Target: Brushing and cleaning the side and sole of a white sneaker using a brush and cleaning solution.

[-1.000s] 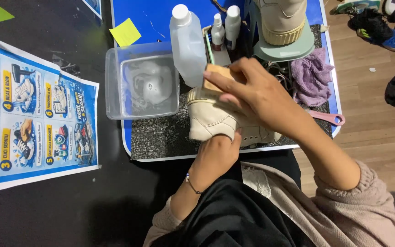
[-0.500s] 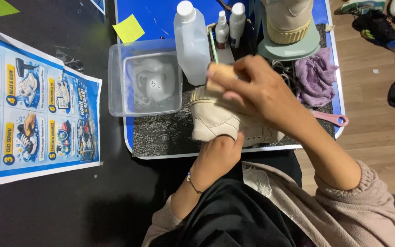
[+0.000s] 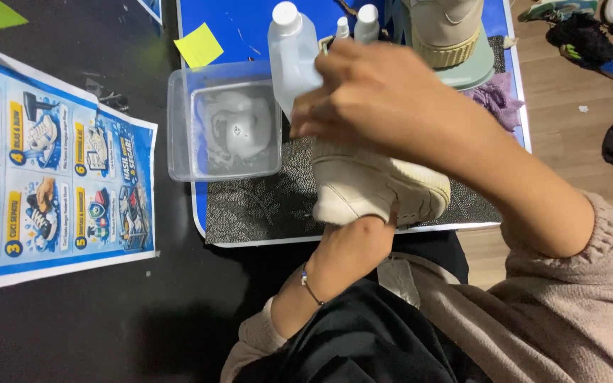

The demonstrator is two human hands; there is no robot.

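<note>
The left hand (image 3: 352, 245) grips a cream shoe (image 3: 377, 186) from below, holding it over the patterned mat (image 3: 257, 206) on the worktop. The right hand (image 3: 374, 99) is curled closed above the shoe; what it grips I cannot tell. A clear tub (image 3: 179, 128) sits just left.

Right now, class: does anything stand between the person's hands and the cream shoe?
Nothing visible does. The left hand grips the cream shoe from below, and the right hand lies directly over its top; whether it holds anything cannot be told.
</note>
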